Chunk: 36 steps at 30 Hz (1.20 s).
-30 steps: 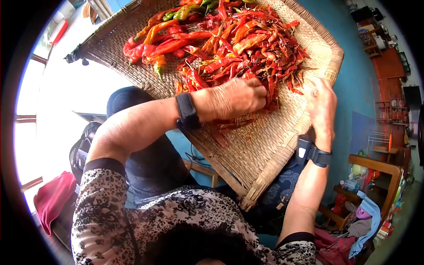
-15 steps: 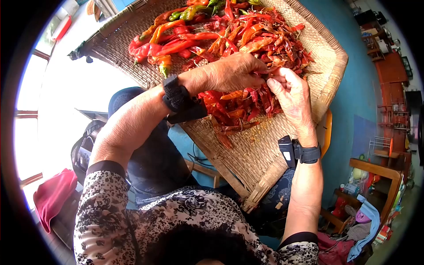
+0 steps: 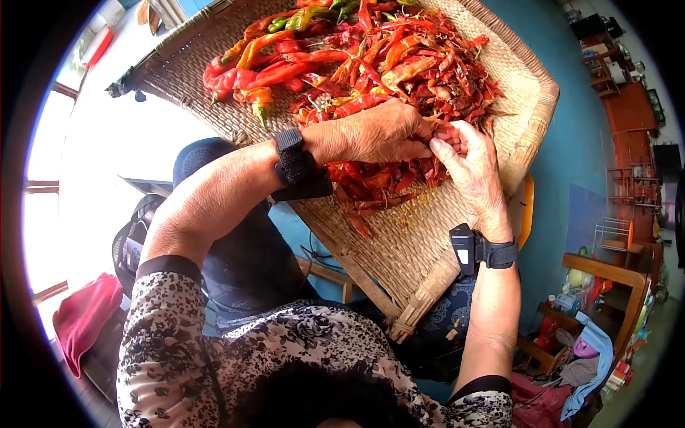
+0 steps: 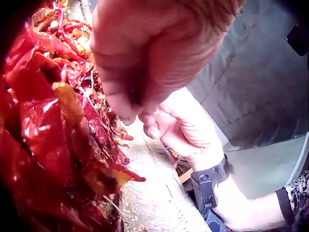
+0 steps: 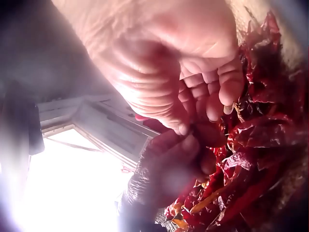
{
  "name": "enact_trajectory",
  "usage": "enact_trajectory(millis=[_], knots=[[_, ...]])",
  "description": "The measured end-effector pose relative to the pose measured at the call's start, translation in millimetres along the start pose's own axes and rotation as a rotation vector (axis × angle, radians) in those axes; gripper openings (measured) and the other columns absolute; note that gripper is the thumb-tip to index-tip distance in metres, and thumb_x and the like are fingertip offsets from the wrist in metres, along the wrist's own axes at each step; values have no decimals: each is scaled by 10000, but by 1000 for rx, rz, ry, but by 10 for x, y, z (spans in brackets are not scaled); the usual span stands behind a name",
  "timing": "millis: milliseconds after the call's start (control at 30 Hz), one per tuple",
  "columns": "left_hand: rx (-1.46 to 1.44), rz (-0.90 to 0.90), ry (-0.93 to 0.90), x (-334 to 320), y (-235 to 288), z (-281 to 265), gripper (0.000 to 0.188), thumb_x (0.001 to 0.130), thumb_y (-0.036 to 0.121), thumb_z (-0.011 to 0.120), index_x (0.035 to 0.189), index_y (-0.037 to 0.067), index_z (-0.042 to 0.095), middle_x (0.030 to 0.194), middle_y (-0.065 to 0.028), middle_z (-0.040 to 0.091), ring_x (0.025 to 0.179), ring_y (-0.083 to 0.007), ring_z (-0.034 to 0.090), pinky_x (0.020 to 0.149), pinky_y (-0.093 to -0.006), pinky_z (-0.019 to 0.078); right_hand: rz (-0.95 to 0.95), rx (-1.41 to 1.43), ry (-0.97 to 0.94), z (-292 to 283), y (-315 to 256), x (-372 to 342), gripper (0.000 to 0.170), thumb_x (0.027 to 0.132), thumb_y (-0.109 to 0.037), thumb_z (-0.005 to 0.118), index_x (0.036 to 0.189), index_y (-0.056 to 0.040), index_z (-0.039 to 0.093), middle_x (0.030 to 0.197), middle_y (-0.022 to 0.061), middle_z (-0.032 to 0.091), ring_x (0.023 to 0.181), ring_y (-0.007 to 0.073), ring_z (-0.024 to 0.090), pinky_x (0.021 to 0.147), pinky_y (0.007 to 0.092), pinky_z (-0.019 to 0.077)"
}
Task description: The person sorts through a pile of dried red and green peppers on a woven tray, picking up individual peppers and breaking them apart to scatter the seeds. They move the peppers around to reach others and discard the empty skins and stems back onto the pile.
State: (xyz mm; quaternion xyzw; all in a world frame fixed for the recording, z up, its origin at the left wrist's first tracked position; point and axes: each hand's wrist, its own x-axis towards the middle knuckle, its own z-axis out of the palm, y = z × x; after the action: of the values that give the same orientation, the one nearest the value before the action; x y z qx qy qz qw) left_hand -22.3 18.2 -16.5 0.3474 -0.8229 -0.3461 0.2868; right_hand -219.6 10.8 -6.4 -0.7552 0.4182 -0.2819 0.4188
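A heap of red chili peppers, many dried and wrinkled, lies on a woven tray. My left hand reaches in over the heap, its thumb and fingers bent together at a dark red piece of chili pepper, mostly hidden by the fingers. Facing it, my right hand has its fingers curved and its thumb tip against the left fingertips. In the right wrist view the right palm is cupped above the left hand, and I cannot tell whether the right fingers grip the piece too.
Larger, fresher red chilies and a few green ones lie at the tray's far left. Pale seeds are scattered on the near weave. The tray's bound corner rests by the lap. A wooden chair with cloths stands at right.
My right hand has left the tray's right edge and come in to meet the left. The left hand has risen from the heap. In the last half second both stay together, fingers shifting slightly.
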Motion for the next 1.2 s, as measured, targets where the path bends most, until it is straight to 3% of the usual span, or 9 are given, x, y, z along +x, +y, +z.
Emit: enact_trajectory(millis=[167,300,400,600,733,833,967,1067,1200], knots=[[211,-19,-67,11,-41,38,298,829,213,667,1052,24,608,968,-163,616,862,-307,623,752,-406,499,45,-80,49,-242,-44,-112,72,825,-34,597,826,-17,526,656,-13,489,577,64,455,527,255,386],[535,223,26,-5,-191,174,470,773,236,694,1180,53,548,1155,-138,533,1006,-293,570,780,-397,506,162,-272,-71,-554,78,-268,115,803,-17,602,916,-39,596,664,33,587,600,73,525,556,243,435],[688,234,-23,-12,-156,257,522,751,251,702,1208,66,529,1191,-126,513,1041,-287,544,787,-380,515,151,-319,168,-836,145,-337,98,843,-27,597,937,-28,624,694,-5,586,624,54,515,567,232,440],[845,243,-34,-30,-187,332,263,797,122,570,1044,31,569,976,-78,527,900,-239,558,691,-341,517,123,-441,487,-1313,377,-524,160,889,-116,612,1009,-12,619,769,7,601,686,78,533,624,238,452],[807,238,-75,-10,-227,305,116,785,109,567,880,42,575,928,-82,534,878,-244,573,669,-352,520,118,-1169,739,-1389,395,-555,176,849,-117,631,1015,-61,638,863,136,674,736,233,662,669,314,511],[759,241,-51,-1,-199,260,79,784,101,564,841,46,567,895,-86,531,852,-250,582,650,-360,522,8,-633,546,-1119,340,-391,227,816,-112,664,1038,-71,644,836,117,667,713,192,646,663,314,514],[688,126,-11,9,-146,153,88,801,100,567,873,49,562,895,-105,544,790,-295,609,651,-387,526,65,-530,-153,-513,128,-232,318,811,-6,618,1123,-61,599,751,89,621,670,166,599,611,322,491],[539,19,2,38,-85,37,114,849,121,583,929,43,562,912,-131,566,802,-341,620,667,-419,521,157,-640,-368,-227,85,-97,332,802,-34,642,1124,-20,567,838,191,639,728,295,643,636,407,501],[314,164,173,12,-68,-102,176,873,146,610,1003,30,586,874,-163,611,809,-339,632,663,-410,511,-94,-654,-252,-111,140,-43,319,798,-38,643,1106,-19,559,863,213,636,785,378,628,661,444,494]])
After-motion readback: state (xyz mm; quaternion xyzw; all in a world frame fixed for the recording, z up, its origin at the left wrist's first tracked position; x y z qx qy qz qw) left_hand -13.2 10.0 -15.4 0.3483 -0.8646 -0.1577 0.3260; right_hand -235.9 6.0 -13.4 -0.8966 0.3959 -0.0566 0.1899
